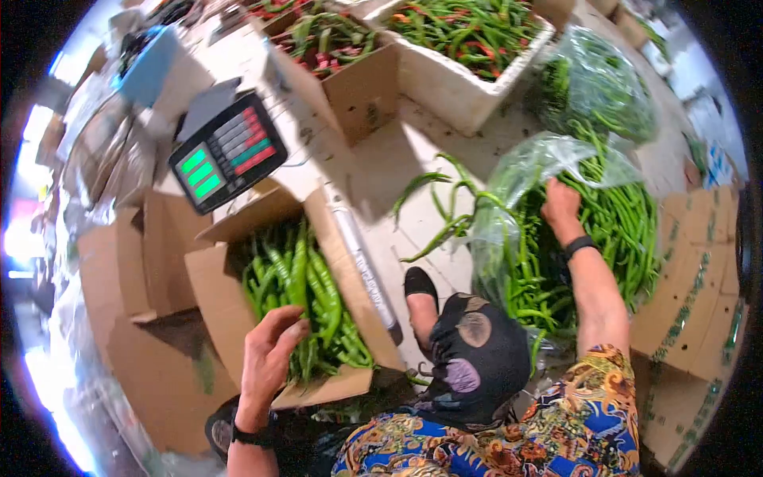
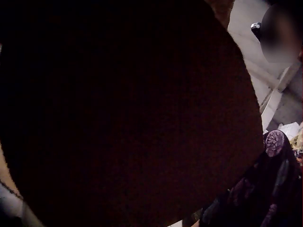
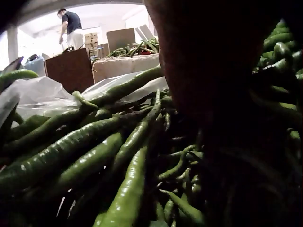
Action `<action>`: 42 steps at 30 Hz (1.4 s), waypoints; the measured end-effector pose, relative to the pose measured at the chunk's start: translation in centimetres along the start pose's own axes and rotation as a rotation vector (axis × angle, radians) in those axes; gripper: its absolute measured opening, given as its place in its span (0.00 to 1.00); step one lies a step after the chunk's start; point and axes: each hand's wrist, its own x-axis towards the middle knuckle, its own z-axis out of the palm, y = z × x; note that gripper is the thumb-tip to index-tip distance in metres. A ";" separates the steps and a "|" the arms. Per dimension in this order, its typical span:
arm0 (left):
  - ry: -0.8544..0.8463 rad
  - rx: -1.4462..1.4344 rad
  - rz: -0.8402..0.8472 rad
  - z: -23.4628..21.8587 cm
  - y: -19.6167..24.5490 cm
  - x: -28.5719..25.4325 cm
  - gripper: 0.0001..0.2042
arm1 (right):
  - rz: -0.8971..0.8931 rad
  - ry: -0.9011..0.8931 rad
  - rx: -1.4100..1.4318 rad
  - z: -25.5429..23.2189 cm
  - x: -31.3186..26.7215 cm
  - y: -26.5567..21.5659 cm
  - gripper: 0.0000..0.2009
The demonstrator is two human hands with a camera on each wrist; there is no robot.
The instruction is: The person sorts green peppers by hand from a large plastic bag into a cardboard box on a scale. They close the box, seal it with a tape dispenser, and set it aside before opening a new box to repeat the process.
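My right hand (image 1: 561,208) reaches down among long green chili peppers (image 1: 616,226) in a clear plastic bag (image 1: 528,163). Its fingers are bent downward and their tips are hidden; I cannot tell whether they grip a pepper. In the right wrist view the hand (image 3: 208,52) is a dark shape over glossy peppers (image 3: 128,189). My left hand (image 1: 270,350) hovers at the near left side of a cardboard box (image 1: 214,298) of green chili peppers (image 1: 306,286), fingers loosely bent, holding nothing. A dark surface blocks most of the left wrist view.
A scale display (image 1: 228,153) with green digits stands beyond the box. Farther back are a carton (image 1: 362,99) and a white foam box (image 1: 445,95) of peppers, with another bagged heap (image 1: 596,79) at right. Flattened cardboard (image 1: 691,278) lies right. A person (image 3: 73,28) stands in the background.
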 end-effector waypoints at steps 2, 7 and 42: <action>-0.008 -0.005 0.006 -0.2 -0.2 -0.1 0.15 | -0.095 0.040 -0.015 -0.5 -0.3 0.4 0.15; -0.064 0.038 0.057 -0.2 -0.3 -0.1 0.14 | -0.110 -0.036 -0.109 -7.7 -3.3 0.6 0.16; -0.251 -0.058 0.274 1.2 3.2 -5.6 0.14 | 0.384 -0.271 2.223 -24.5 -20.5 9.1 0.16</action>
